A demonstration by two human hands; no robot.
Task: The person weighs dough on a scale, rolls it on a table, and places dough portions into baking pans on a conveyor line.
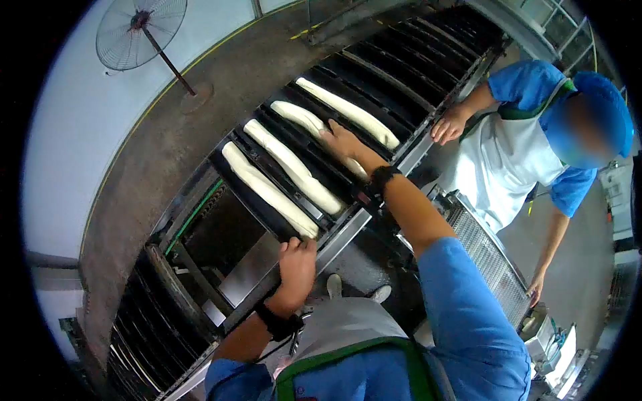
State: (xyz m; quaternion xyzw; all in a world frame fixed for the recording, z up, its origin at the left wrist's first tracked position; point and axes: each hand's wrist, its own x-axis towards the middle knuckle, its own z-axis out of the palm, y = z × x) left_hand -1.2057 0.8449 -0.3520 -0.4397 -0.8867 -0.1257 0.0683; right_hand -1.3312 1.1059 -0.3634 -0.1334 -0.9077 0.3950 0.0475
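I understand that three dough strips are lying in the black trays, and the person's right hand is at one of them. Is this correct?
Not entirely: the number is wrong. The head view shows four dough strips, not three. They are lying in the black trays, and the person's right hand is at one of them, as you say.

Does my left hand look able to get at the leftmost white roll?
Probably yes: the left hand is close to the near end of that white roll, with nothing visibly blocking it.
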